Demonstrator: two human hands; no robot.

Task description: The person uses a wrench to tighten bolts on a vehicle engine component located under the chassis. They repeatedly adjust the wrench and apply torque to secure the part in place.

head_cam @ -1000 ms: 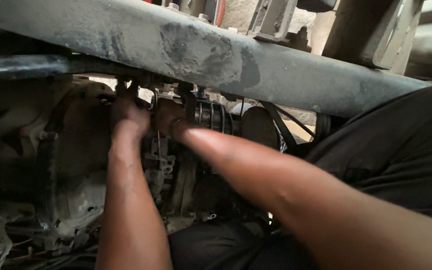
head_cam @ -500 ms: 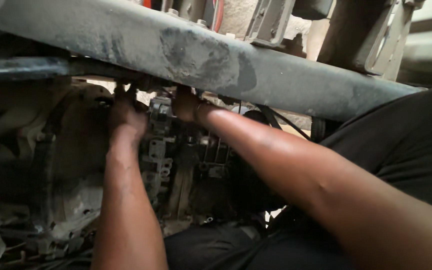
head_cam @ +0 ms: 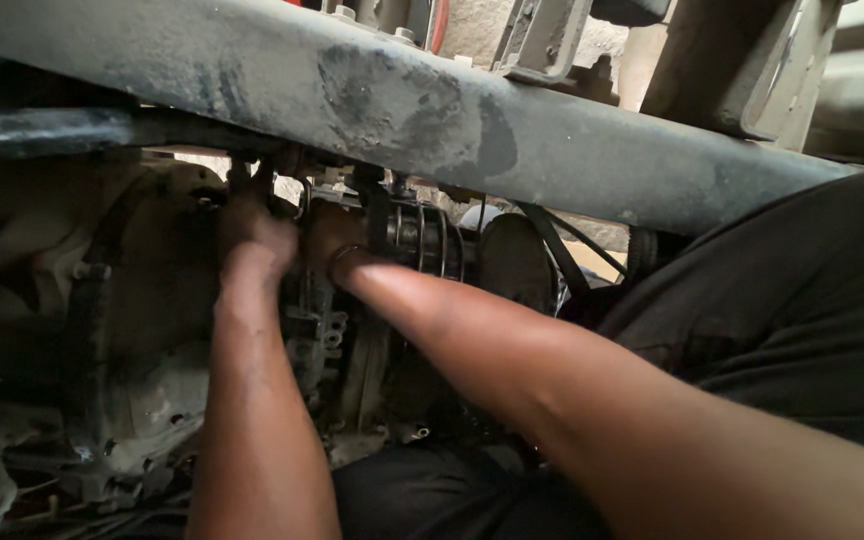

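I find both hands up under the grey frame rail (head_cam: 552, 140): left hand (head_cam: 252, 240) and right hand (head_cam: 327, 240) pressed against the ribbed alternator (head_cam: 422, 240). Grip unclear, fingers hidden. Fastener work likely under way; next calls for feel.

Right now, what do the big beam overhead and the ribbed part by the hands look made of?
Beam: likely steel, dull grey paint, scuffed with dark greasy patches. Ribbed part beside the right hand: apparently bare cast metal, grimy, with slotted fins. Left hand grips nearby.

The thick grey frame beam (head_cam: 472, 120) bars the way from above, leaving a tight gap beneath, crowded by the ribbed black part (head_cam: 422, 240) and engine housing (head_cam: 142, 330).
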